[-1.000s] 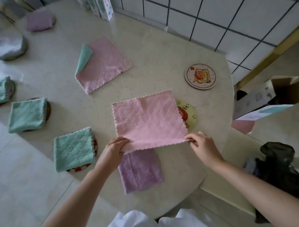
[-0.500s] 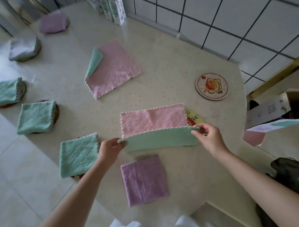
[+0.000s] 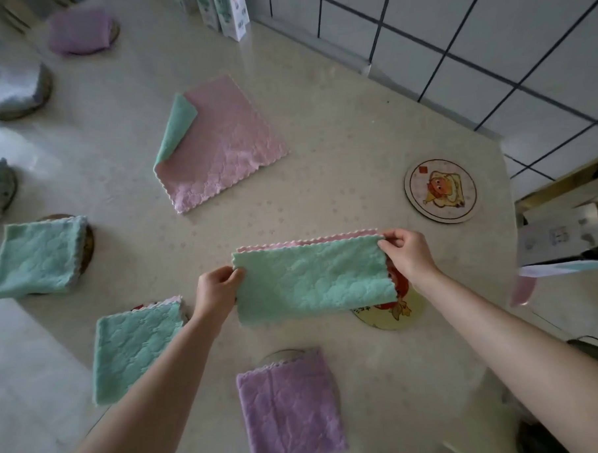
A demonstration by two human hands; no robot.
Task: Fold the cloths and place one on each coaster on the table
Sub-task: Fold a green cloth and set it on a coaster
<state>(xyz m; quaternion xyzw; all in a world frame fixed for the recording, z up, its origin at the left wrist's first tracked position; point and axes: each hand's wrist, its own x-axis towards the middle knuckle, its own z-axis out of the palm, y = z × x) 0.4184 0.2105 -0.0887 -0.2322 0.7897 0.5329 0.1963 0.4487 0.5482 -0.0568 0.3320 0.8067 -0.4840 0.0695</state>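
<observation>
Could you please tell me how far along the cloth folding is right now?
Done: six folded cloths sit on coasters, from the far purple cloth round to the near purple cloth. In hand: left hand and right hand pinch the half-folded green cloth over the yellow coaster. Left: the flat pink cloth, and the bare coaster.

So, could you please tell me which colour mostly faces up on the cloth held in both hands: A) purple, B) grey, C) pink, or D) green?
D: the cloth pinched by the left hand and the right hand shows its green face, with only a thin pink edge peeking out along the far side.
</observation>
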